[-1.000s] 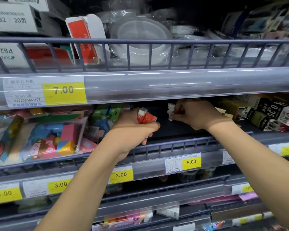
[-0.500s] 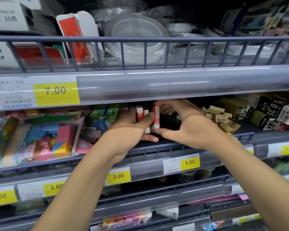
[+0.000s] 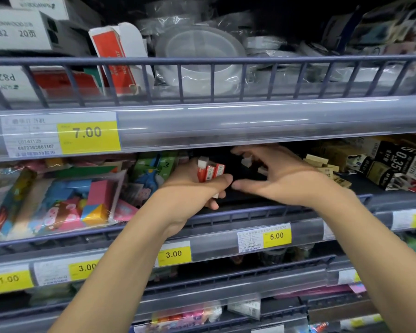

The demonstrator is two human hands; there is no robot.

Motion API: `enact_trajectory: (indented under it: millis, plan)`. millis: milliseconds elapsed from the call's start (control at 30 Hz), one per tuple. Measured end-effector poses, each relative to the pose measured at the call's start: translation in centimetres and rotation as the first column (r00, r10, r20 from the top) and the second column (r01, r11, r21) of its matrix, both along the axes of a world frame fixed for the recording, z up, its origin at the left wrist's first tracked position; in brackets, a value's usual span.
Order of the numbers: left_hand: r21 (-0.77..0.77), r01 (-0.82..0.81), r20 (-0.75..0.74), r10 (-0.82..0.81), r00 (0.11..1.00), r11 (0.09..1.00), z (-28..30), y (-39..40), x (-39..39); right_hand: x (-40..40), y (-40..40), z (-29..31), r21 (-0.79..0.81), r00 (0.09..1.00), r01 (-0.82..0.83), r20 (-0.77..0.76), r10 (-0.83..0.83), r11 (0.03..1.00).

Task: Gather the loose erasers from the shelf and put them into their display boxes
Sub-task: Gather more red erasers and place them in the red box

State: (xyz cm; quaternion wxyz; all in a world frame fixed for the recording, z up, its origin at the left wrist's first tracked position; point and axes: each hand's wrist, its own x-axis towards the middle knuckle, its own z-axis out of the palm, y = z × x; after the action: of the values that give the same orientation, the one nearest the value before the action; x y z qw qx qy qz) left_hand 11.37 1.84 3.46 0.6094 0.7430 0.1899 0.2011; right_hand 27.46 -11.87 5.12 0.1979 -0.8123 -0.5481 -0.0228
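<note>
My left grip [image 3: 190, 188] curls round three red-sleeved erasers [image 3: 210, 171], upright in my fist. My right grip [image 3: 281, 179] is spread, fingers reaching over white erasers [image 3: 246, 162] on the dark shelf [image 3: 250, 200].

Above the left hand's fingers [image 3: 222, 182], the upper shelf's price tag [image 3: 61, 134] reads "7.00" on yellow, with "6972363861107" on its white part, and farther up-left a white box [image 3: 17, 30] reads "P82 20" while another below it [image 3: 6, 78] shows "P82" upside down. Below the fingers, the rail carries a "5.00" tag [image 3: 264, 237], two "3.00" tags [image 3: 174, 254] [image 3: 65, 270] and a "1.00" tag [image 3: 9, 280]. Right of the right hand's fingers [image 3: 240, 151], a black pack [image 3: 394, 159] reads "0.35".
</note>
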Motion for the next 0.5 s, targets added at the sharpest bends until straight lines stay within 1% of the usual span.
enact_trajectory:
  millis: [67,133,200,333,400,500]
  plan:
    - [-0.025,-0.006,0.012,0.006,1.000,1.000,0.0,0.0,0.0,1.9,0.2,0.2,-0.061,0.990,0.139,0.045,-0.137,0.988]
    - [-0.034,-0.009,0.011,0.009,1.000,0.999,0.0,0.1,0.0,3.3,0.5,0.2,-0.111,0.974,0.207,0.117,-0.194,0.972]
    - [-0.038,-0.006,0.011,0.007,1.000,0.999,0.0,0.0,-0.1,4.3,0.7,0.2,-0.155,0.966,0.207,0.186,-0.178,0.966]
    - [-0.036,-0.012,0.013,0.012,1.000,0.999,-0.1,0.0,-0.1,5.6,1.8,0.4,-0.253,0.984,0.161,0.120,-0.135,0.954]
    - [-0.040,-0.012,0.015,0.012,1.000,0.999,-0.1,0.0,-0.2,6.1,2.6,0.1,-0.300,0.986,0.153,0.110,-0.125,0.942]
    - [-0.038,-0.013,0.014,0.014,1.000,0.999,-0.1,0.1,-0.2,6.4,3.2,-0.2,-0.289,0.986,0.156,0.103,-0.131,0.945]
